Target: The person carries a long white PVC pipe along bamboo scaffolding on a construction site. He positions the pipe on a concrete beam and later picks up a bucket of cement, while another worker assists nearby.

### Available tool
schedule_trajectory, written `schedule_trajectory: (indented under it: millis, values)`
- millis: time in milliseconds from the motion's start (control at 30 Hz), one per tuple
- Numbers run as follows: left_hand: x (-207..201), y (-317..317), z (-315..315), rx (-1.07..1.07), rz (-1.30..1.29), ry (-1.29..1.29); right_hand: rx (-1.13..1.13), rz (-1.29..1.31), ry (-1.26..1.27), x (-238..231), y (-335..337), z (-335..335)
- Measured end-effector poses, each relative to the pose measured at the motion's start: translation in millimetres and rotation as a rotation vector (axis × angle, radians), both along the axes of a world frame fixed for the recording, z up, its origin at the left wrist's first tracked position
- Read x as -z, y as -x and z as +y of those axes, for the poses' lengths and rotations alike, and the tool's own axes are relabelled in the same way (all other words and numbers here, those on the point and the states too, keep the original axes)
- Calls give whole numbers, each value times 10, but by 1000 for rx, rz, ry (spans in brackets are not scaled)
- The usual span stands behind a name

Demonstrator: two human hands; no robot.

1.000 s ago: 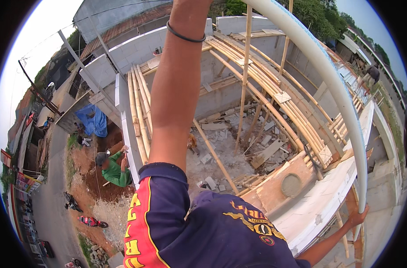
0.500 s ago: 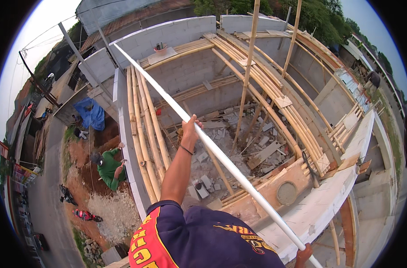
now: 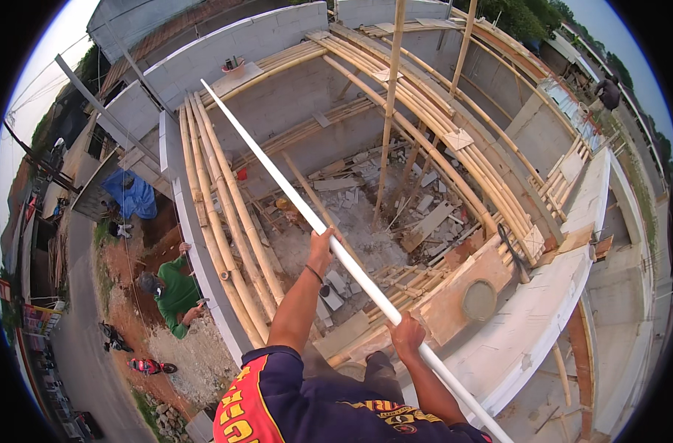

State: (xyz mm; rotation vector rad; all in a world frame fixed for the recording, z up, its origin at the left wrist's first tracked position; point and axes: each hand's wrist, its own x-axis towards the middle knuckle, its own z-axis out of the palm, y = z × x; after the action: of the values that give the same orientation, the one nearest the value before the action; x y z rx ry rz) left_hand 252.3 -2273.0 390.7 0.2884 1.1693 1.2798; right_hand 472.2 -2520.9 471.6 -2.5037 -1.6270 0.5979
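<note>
A long white pipe crosses in front of me, from the lower right edge up toward the far left of the walls. My left hand is closed around its middle, a dark band on that wrist. Nearer to my body, my right hand also grips it. The far end hangs over the open room, close to the bamboo poles along the left wall. Below the pipe the floor is strewn with broken blocks and boards.
A person in green stands outside the left block wall, hands at its top. Bundled bamboo poles span the right side; upright poles rise from below. A round mortar patch lies on a board near the white wall top.
My right hand has moved up along the pipe, from the bottom edge to nearer my left hand. The pipe's far end has lowered and drawn closer. My view has shifted slightly.
</note>
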Motion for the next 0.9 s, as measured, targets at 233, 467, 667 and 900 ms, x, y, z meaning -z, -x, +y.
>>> schedule_trajectory:
  millis: [233, 467, 667, 900]
  values:
    - [1319, 49, -180, -104, 90, 246, -235, 325, 336, 1306, 554, 621]
    - [2072, 218, -391, -116, 299, 206, 27, 144, 639, 1354, -679, -2053]
    - [2132, 509, -213, 87, 242, 131, 56, 67, 512, 1819, -677, -2188]
    - [1991, 866, -697, 815, 420, 228, 127, 160, 387, 2731, -636, -1573]
